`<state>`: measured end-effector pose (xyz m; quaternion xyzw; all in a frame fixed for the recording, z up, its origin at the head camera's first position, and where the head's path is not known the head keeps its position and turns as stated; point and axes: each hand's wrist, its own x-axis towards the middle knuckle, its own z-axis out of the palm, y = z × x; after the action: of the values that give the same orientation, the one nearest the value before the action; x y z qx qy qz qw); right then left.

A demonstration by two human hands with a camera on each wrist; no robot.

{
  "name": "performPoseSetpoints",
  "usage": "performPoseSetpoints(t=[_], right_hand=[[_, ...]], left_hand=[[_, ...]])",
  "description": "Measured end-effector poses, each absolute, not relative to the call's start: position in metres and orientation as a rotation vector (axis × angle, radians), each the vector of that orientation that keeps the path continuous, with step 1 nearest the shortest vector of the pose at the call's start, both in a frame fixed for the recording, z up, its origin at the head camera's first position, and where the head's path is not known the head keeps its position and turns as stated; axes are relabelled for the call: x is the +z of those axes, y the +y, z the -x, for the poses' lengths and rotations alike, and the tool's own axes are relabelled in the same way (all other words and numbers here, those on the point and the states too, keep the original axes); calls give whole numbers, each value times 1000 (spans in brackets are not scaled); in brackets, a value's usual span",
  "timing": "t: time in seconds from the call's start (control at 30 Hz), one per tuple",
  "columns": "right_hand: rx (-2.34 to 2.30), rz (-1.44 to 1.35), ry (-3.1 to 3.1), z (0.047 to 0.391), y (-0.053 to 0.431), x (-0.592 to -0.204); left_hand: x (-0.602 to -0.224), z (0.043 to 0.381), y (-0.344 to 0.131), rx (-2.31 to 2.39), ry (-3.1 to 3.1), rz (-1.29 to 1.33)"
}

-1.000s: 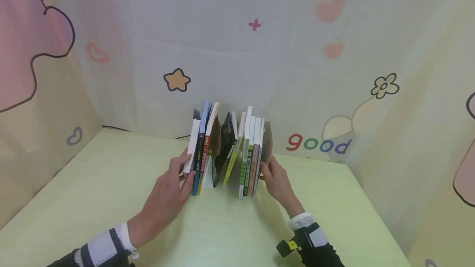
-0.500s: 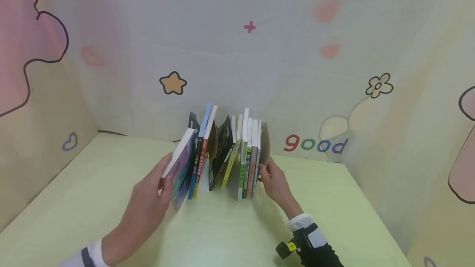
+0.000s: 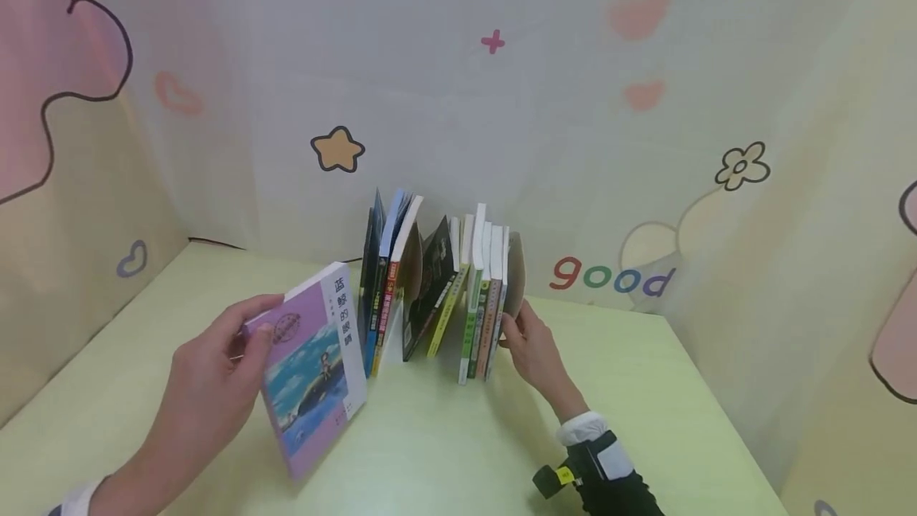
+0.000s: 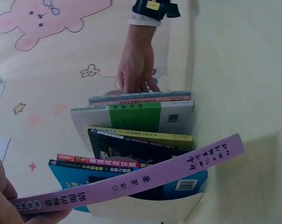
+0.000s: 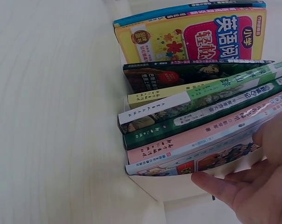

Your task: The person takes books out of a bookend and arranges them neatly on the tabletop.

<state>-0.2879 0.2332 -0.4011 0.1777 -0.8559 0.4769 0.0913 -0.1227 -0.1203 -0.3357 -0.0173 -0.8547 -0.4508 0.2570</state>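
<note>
In the head view, my left hand (image 3: 215, 373) pinches a purple book (image 3: 304, 373) by its left edge, its cover with a blue sea picture facing me. The book is tilted, left of a row of upright books (image 3: 476, 309). Its purple spine (image 4: 131, 182) crosses the left wrist view. The books stand in a pale book rack with a rounded end panel (image 3: 517, 273). My right hand (image 3: 540, 361) holds the rack's right end, thumb on the near side and fingers at the outer face. A finger (image 5: 218, 186) lies along the panel beside the outermost book.
The row stands on a pale yellow-green table (image 3: 430, 452). A gap shows between the left books and a leaning dark book (image 3: 430, 285). Behind it hangs a printed curtain (image 3: 430, 102). A black strap device (image 3: 595, 456) sits on the right wrist.
My left hand has drawn the purple book out from the row's left end, moving it left and toward me and turning its cover to face me. My right hand has stayed at the rack's right end.
</note>
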Motion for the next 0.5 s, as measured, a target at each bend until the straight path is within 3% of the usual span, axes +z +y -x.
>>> performPoseSetpoints(t=[0.5], right_hand=[[1460, -497, -2616, 273, 243, -398]], left_hand=[[-331, 122, -133, -1810, -2386, -126]])
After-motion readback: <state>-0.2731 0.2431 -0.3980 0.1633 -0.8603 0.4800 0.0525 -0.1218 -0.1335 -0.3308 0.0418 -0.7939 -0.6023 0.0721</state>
